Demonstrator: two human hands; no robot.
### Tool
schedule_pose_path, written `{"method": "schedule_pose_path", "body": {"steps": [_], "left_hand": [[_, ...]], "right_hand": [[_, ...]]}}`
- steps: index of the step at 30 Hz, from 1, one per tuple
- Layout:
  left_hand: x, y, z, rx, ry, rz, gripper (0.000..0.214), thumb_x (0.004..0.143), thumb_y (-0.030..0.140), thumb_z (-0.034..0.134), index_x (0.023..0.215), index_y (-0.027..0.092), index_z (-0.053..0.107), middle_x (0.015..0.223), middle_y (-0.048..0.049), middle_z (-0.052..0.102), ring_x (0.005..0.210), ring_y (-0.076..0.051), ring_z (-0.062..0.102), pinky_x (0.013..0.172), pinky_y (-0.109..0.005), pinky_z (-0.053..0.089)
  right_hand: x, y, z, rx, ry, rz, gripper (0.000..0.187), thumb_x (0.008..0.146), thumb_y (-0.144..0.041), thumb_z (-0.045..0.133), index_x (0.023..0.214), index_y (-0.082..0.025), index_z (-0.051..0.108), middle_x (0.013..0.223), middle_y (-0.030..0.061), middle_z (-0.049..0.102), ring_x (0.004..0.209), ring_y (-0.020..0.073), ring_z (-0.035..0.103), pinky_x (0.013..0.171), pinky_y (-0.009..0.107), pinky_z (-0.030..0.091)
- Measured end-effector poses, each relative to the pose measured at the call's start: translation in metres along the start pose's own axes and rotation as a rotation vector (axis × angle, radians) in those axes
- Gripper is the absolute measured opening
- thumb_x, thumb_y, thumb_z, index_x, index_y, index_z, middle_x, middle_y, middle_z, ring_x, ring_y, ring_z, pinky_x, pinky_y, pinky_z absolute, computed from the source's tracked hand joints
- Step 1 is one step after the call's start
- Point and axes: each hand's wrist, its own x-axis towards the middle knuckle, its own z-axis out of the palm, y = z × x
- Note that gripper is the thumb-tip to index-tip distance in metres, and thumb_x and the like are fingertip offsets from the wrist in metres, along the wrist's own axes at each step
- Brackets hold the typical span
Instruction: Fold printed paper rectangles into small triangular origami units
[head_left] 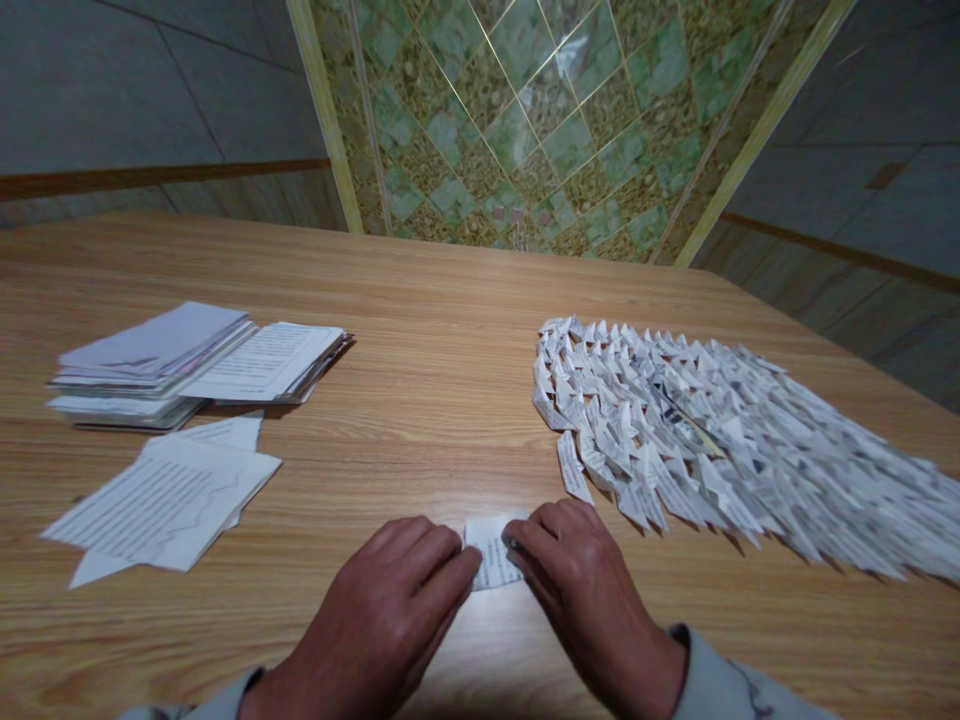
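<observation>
A small printed paper slip lies on the wooden table near its front edge. My left hand presses on the slip's left side with fingers curled together. My right hand holds down the slip's right side, fingertips pinched against the paper. Both hands touch the same slip, and most of it is hidden beneath my fingers.
A wide spread of several small folded paper pieces covers the table's right side. Stacks of printed sheets sit at the left, with loose sheets in front of them. Tiled walls stand behind.
</observation>
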Motion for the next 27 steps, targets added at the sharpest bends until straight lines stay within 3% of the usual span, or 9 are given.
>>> {"method": "schedule_pose_path", "body": {"steps": [5, 10, 14, 27], "left_hand": [[-0.003, -0.006, -0.002, -0.074, -0.093, -0.152, 0.021, 0.098, 0.019, 0.051, 0.084, 0.02, 0.067, 0.075, -0.0036, 0.062, 0.069, -0.021, 0.056, 0.062, -0.032, 0.041], [-0.004, -0.006, 0.0, -0.229, -0.197, -0.347, 0.006, 0.091, 0.021, 0.065, 0.088, 0.023, 0.069, 0.078, -0.001, 0.062, 0.077, -0.021, 0.06, 0.065, -0.031, 0.042], [-0.002, -0.003, 0.003, -0.28, -0.194, -0.436, 0.007, 0.09, 0.026, 0.069, 0.084, 0.022, 0.069, 0.079, -0.0007, 0.064, 0.079, -0.022, 0.062, 0.069, -0.032, 0.042], [0.001, 0.002, 0.012, -0.172, -0.185, -0.395, 0.016, 0.085, 0.015, 0.069, 0.072, 0.02, 0.061, 0.071, 0.0003, 0.063, 0.071, -0.021, 0.06, 0.067, -0.033, 0.038]], "right_hand": [[0.0, 0.001, 0.001, 0.006, -0.002, 0.005, 0.011, 0.088, -0.014, 0.072, 0.095, -0.022, 0.069, 0.083, 0.0025, 0.064, 0.08, 0.0213, 0.056, 0.072, 0.032, 0.039], [-0.001, 0.0, -0.002, 0.03, 0.01, -0.002, 0.011, 0.089, -0.012, 0.071, 0.094, -0.021, 0.069, 0.082, 0.0025, 0.065, 0.08, 0.0207, 0.056, 0.073, 0.032, 0.04], [0.0, -0.001, -0.004, 0.018, 0.06, -0.033, 0.009, 0.09, -0.012, 0.068, 0.09, -0.021, 0.068, 0.08, 0.0017, 0.064, 0.079, 0.0197, 0.056, 0.074, 0.032, 0.04], [0.002, 0.001, 0.001, -0.04, 0.088, -0.049, 0.011, 0.087, -0.013, 0.073, 0.09, -0.022, 0.068, 0.077, -0.0001, 0.065, 0.077, 0.0192, 0.056, 0.076, 0.032, 0.038]]}}
